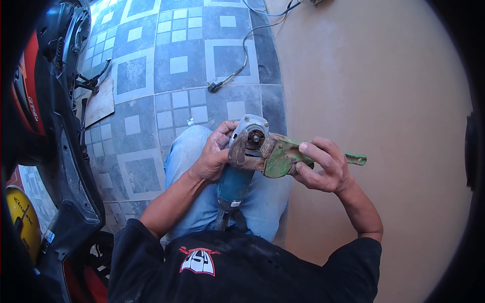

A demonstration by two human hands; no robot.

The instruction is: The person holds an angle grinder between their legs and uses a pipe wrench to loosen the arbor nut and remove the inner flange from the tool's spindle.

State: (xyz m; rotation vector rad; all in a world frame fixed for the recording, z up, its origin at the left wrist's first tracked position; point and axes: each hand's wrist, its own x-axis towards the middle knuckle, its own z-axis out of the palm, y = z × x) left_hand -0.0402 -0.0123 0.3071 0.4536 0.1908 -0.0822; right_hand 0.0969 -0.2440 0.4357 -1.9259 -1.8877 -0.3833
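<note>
An angle grinder with a teal body [236, 185] rests over my lap, its grey metal head pointing away from me and its bare spindle [255, 137] facing up. My left hand [214, 154] is closed around the side of the grinder's head. In my right hand [326, 166] is a worn green pipe wrench [277, 162], gripped with fingers and thumb behind its jaws. The wrench's rusty jaws lie on either side of the spindle; whether they bite on it I cannot tell. Its green handle sticks out to the right past my fingers.
A motorcycle [63, 116] stands along the left, with a yellow helmet [24, 222] beside it. On the patterned tile floor [134, 171] lies a power plug [214, 87] with its cord running to the top. A plain tan wall or surface [374, 91] fills the right side.
</note>
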